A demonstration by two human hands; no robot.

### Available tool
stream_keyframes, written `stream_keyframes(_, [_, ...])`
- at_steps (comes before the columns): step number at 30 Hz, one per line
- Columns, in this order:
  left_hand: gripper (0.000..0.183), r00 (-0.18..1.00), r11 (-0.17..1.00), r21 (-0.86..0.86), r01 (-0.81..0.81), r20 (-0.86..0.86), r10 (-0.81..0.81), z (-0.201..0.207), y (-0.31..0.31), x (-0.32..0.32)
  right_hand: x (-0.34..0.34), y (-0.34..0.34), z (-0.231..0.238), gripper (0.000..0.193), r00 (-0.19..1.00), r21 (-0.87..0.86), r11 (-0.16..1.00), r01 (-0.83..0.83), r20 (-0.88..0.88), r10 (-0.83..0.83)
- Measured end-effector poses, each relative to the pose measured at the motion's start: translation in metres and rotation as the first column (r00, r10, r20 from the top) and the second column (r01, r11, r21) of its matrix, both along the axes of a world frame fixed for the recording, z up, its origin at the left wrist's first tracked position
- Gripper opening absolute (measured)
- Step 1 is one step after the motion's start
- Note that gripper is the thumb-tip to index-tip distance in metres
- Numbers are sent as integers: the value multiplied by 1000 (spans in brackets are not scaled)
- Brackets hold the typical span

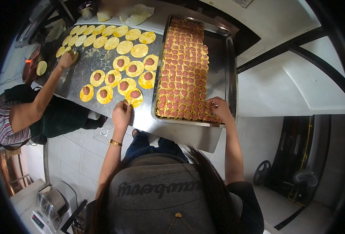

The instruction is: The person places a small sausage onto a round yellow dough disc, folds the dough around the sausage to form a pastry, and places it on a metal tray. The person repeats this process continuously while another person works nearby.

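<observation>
My left hand (121, 114) is at the table's front edge, its fingers pinched on the near rim of a round yellow dumpling wrapper (138, 102) with a ball of pink meat on it. To the right, a large metal tray (221, 84) holds tight rows of open-topped dumplings (183, 70) with pink filling. My right hand (220, 109) reaches over the tray's near right part, thumb and fingers closed on a dumpling at the end of a row; the fingers partly cover it. Several more meat-topped wrappers (111, 78) lie beside the tray.
Plain yellow wrappers (111, 43) lie in rows on the far part of the metal table (79, 76). From the left, a co-worker's hand (67, 60) reaches to the wrappers there. A plastic bag (139, 15) lies at the back. A black metal frame (283, 48) stands right of the tray.
</observation>
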State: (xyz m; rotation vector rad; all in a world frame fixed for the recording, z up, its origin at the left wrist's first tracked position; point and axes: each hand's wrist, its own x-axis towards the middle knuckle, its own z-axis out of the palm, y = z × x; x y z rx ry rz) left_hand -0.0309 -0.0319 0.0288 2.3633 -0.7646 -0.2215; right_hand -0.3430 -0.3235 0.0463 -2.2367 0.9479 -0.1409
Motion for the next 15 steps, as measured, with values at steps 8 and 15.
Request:
stream_keyframes(8, [13,999,989,-148,9,-43,-16,-12,4,7,2,0,-4,39,998,-65,998,-24,48,28])
stream_keyframes(15, [25,929,913,-346,-216,-360,84,-36,10,16,39,24,27,39,972,-178,967,183,178,-152])
